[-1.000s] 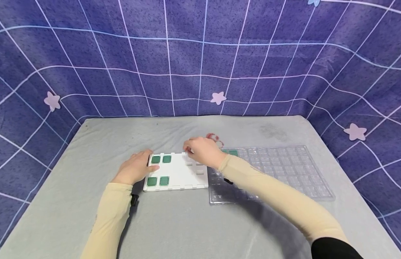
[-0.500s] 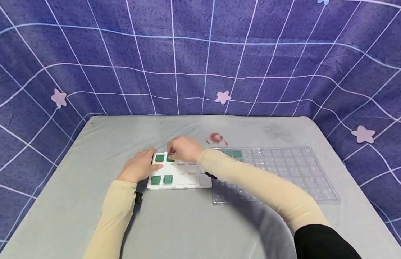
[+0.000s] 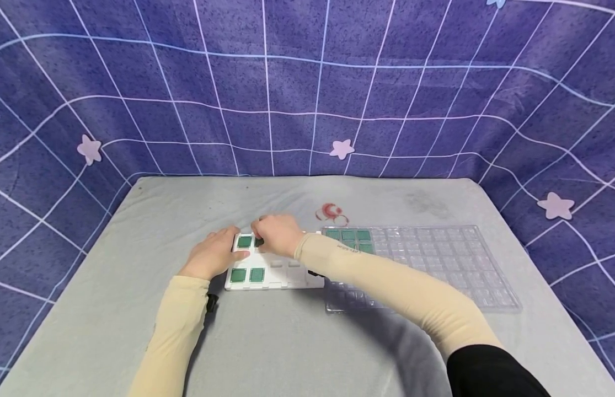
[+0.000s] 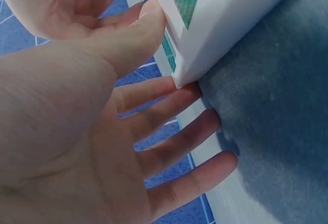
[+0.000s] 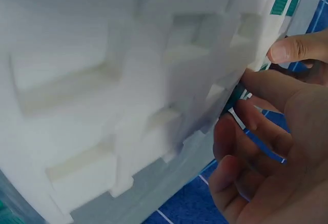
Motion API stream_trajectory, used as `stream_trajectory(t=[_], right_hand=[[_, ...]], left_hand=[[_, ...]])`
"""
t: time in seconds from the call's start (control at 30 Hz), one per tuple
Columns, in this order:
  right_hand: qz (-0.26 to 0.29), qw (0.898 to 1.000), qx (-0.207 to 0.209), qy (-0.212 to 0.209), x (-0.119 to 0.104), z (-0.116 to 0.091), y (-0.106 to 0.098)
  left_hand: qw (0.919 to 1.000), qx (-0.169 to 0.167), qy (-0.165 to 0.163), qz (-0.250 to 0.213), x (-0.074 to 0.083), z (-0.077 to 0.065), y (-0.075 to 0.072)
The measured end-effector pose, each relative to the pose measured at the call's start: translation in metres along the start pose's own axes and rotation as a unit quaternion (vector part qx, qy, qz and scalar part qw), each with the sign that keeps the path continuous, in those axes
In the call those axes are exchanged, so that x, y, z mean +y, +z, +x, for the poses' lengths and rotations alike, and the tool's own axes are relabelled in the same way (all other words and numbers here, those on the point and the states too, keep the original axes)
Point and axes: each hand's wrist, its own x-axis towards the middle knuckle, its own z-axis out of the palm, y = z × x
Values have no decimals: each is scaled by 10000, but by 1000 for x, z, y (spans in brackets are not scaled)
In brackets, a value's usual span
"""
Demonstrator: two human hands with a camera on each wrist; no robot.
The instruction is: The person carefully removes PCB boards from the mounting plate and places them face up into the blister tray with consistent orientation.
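A white slotted tray (image 3: 287,283) lies in front of me with green circuit boards, such as the near-left board (image 3: 238,275), in its left slots. My left hand (image 3: 210,257) rests at the tray's left end, thumb over the top and fairly straight fingers against the side; the left wrist view shows those fingers (image 4: 179,137) spread. At the second slot of the far row, my right hand (image 3: 278,235) pinches a green circuit board (image 5: 234,98) between thumb and fingers. That board is mostly hidden by the hand. Several slots to its right hold nothing.
A clear plastic tray (image 3: 511,305) with many compartments lies right of the white one, under my right forearm. Several green boards (image 3: 363,235) sit in its far-left compartments. Red marks (image 3: 332,213) show on the grey cloth behind, and a blue gridded curtain (image 3: 307,88) stands beyond.
My right hand has moved left along the white tray to the second far-row slot and taken hold of the board there. The left hand has stayed at the tray's left end.
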Motion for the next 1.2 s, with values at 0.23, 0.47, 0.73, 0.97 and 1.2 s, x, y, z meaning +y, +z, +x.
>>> stream_trajectory(t=[0.23,0.47,0.73,0.97,1.2], right_hand=[[460,9988,160,-3,3,-2,-3],[461,9989,4,-1,4,-4,-7],[561,9984,-12,-42,10,-7,-5],[804,9968,15,10,16,-17,-11],[846,9962,179,-92,24,-34,-21]], left_hand=[[9999,-90,-48,-2,1,-1,0],[10000,-31,-9,-12,-1,-1,1],[10000,-52,-32,-36,1,-1,0],[9999,-95,-79,-54,3,-2,-1],[10000,-69,-64,-20,2,-1,-1]])
